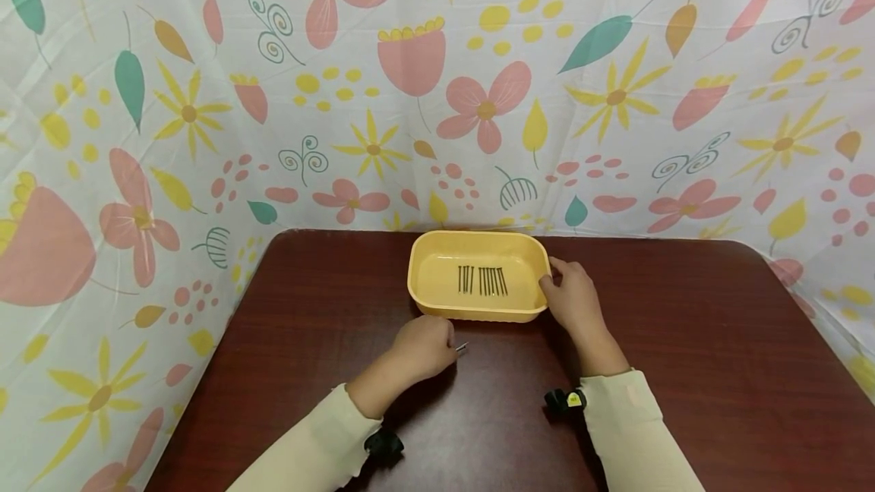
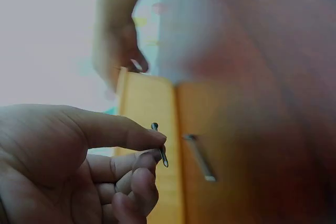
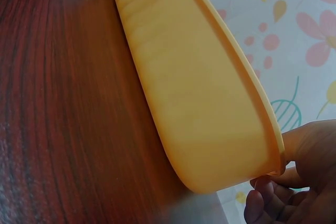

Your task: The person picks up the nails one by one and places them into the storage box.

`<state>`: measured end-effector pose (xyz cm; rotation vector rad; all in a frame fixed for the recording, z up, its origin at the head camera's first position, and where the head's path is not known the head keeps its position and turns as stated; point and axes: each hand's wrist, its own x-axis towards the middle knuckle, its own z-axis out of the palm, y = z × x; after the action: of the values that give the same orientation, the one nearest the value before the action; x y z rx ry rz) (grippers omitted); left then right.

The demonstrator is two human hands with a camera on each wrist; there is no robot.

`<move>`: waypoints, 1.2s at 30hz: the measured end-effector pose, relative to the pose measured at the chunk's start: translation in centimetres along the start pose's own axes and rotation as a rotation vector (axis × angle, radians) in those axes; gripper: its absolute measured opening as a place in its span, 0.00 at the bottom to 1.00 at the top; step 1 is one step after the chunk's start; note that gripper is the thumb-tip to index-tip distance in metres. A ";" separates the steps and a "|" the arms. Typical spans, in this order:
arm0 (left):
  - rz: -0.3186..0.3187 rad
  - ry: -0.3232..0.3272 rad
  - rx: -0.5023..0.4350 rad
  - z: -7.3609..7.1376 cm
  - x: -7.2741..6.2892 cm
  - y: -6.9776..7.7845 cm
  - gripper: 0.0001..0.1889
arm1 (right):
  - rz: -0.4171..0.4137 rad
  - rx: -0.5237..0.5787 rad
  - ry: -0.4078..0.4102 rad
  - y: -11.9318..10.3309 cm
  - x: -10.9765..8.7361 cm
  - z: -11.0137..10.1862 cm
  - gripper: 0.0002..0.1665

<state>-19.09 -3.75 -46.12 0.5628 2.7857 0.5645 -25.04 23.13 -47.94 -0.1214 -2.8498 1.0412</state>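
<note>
A yellow plastic tray stands near the table's back edge with several dark nails lined up on its floor. At the tray's right end, my right hand grips the rim between thumb and fingers. My left hand is in front of the tray's near side and pinches a nail between thumb and index finger, head up and point down. Another nail lies on the table just in front of the tray, close to the left hand.
The dark brown wooden table has a flower-patterned cloth behind it and at its sides. Black bands with cameras hang at both sleeve cuffs.
</note>
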 end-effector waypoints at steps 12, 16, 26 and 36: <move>0.051 0.063 -0.127 -5.1 0.2 0.8 0.05 | 0.010 0.004 -0.015 0.0 0.0 0.0 0.32; 0.045 0.073 -0.162 -6.2 1.0 0.8 0.06 | 0.006 0.004 -0.017 0.0 0.0 -0.1 0.32; 0.028 0.101 -0.199 -7.7 3.7 0.8 0.07 | 0.008 0.004 -0.015 -0.1 0.0 -0.2 0.32; -0.031 -0.003 -0.332 -7.5 7.5 -0.2 0.11 | 0.002 0.006 -0.009 -0.2 -0.1 -0.2 0.31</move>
<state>-28.18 -3.22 -40.66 0.4458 2.6101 0.9912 -24.96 23.09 -47.71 -0.1201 -2.8550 1.0533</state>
